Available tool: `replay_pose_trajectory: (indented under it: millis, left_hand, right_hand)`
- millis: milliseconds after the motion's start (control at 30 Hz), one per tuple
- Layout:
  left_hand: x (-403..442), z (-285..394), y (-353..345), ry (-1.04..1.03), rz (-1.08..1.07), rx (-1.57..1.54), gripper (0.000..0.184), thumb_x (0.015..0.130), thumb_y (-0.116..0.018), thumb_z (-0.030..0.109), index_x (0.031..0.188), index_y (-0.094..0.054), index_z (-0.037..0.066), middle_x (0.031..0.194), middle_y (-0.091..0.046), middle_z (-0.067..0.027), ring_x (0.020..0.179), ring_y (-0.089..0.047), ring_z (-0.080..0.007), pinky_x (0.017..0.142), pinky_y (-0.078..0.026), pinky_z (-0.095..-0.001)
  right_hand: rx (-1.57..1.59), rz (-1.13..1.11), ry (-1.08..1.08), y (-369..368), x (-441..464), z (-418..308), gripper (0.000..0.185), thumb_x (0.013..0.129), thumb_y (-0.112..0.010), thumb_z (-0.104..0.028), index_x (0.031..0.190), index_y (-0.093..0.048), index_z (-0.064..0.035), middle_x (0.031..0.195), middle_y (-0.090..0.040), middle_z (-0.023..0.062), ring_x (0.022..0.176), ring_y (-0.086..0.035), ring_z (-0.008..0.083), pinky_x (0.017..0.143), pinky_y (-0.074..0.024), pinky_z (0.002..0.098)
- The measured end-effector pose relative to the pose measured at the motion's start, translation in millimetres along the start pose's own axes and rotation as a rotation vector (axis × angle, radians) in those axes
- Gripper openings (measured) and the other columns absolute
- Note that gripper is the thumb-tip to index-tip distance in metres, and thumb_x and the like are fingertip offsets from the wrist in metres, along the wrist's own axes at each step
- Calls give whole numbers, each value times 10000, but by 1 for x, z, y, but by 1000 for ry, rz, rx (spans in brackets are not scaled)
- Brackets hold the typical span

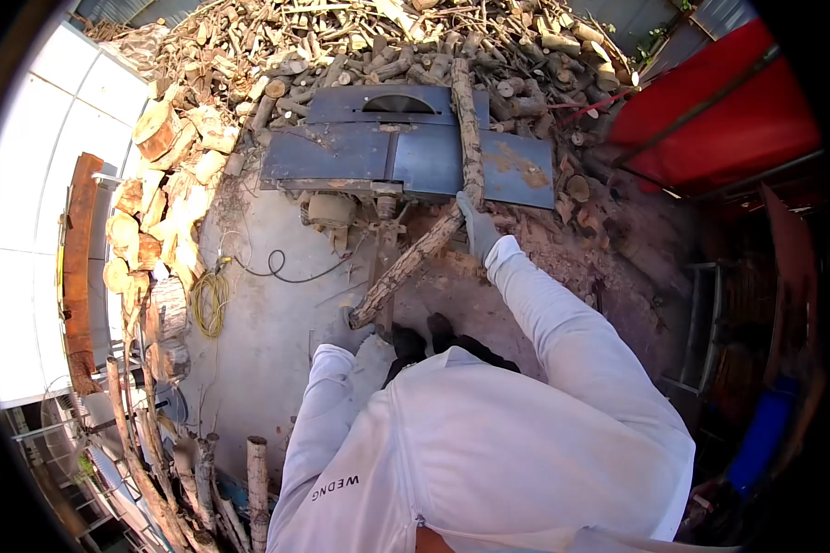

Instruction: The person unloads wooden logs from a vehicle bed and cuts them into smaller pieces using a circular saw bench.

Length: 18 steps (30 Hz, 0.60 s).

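Note:
A long, bent, bark-covered log (410,263) runs from near my feet up onto the dark metal saw table (327,152). My left hand (346,332), in a grey glove, is closed around the log's lower end. Near the log's bend, at the table's front edge, my right hand (478,229) grips it, also gloved. The upper stretch of the log lies across the right part of the table. To its left, a round saw blade (398,105) stands up through the rear part of the table.
Cut logs are heaped behind the table (378,55). More log rounds (157,132) are stacked at the left, near a coiled yellow cable (209,304). Upright branches (257,493) stand at the lower left. A red sheet (719,101) and a metal frame (707,323) are at the right.

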<state>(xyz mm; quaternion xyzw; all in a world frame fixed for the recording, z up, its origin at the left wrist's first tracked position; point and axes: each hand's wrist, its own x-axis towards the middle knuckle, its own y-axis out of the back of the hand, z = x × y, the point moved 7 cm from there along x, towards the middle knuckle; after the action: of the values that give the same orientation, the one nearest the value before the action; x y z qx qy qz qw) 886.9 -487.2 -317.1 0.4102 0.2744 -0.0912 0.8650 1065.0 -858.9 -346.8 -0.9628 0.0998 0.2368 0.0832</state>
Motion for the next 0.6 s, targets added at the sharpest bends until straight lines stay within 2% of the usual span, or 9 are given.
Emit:
replay_pose_trajectory:
  millis: [33,100,133,167,233,267,367,433,600]
  left_hand:
    - [6,-3,2,-42,17,-30,695,736,-846,366,1267,-535,44,1120,-682,-178,1045,-654,-335,900,-505,-419]
    - [11,-12,7,-23,-17,-103,721,747,-823,424,1291,-527,56,1165,-677,-186,1095,-641,-363,920,-497,-447]
    - [12,-11,14,3,-53,1,740,750,-812,453,1311,-521,69,1183,-674,-184,1109,-636,-368,927,-494,-454]
    - [10,-11,19,30,-91,108,759,752,-802,481,1332,-516,82,1201,-670,-183,1122,-632,-373,934,-491,-461]
    - [8,-13,30,13,-73,151,761,750,-802,484,1341,-519,96,1200,-673,-176,1122,-633,-370,936,-491,-459]
    - [8,-13,36,-5,-49,189,763,748,-802,487,1350,-523,109,1198,-676,-170,1121,-634,-367,939,-491,-456]
    - [2,-23,51,60,-8,100,762,741,-804,487,1354,-535,124,1206,-677,-166,1127,-635,-358,951,-488,-455]
    - [10,-37,61,49,22,73,743,721,-825,471,1321,-563,119,1179,-689,-157,1108,-648,-342,942,-497,-434]
    - [11,-31,97,68,34,85,721,700,-847,460,1285,-597,120,1132,-708,-143,1072,-666,-323,926,-510,-413]
  right_hand:
    - [-9,4,0,-7,1,5,756,910,-647,-568,1469,-479,-88,1336,-585,65,1217,-530,192,954,-470,337]
    - [81,18,-141,-15,9,32,744,918,-633,-573,1504,-443,-157,1359,-582,56,1295,-488,209,965,-480,385]
    - [168,-33,-54,-27,15,31,661,923,-626,-566,1459,-492,-203,1317,-611,34,1234,-551,224,959,-497,420]
    - [169,-29,-55,-27,18,34,661,923,-626,-566,1459,-492,-203,1317,-611,34,1234,-551,224,959,-497,420]
    - [334,-73,-319,-56,-19,3,553,928,-637,-533,1351,-567,-185,1205,-646,33,1092,-631,226,904,-539,461]
    - [336,-71,-321,-60,-4,18,553,928,-637,-533,1351,-567,-185,1205,-646,33,1092,-631,226,904,-539,461]
    - [202,-121,-127,-70,46,59,457,925,-656,-502,1248,-604,-183,1104,-655,37,960,-665,228,843,-572,475]
    - [315,-13,-322,-81,39,65,467,916,-672,-503,1237,-606,-170,1092,-650,59,949,-662,236,824,-578,486]
    - [356,-68,-356,-118,-14,8,520,911,-665,-534,1229,-596,-129,1103,-657,74,972,-675,258,827,-579,499]
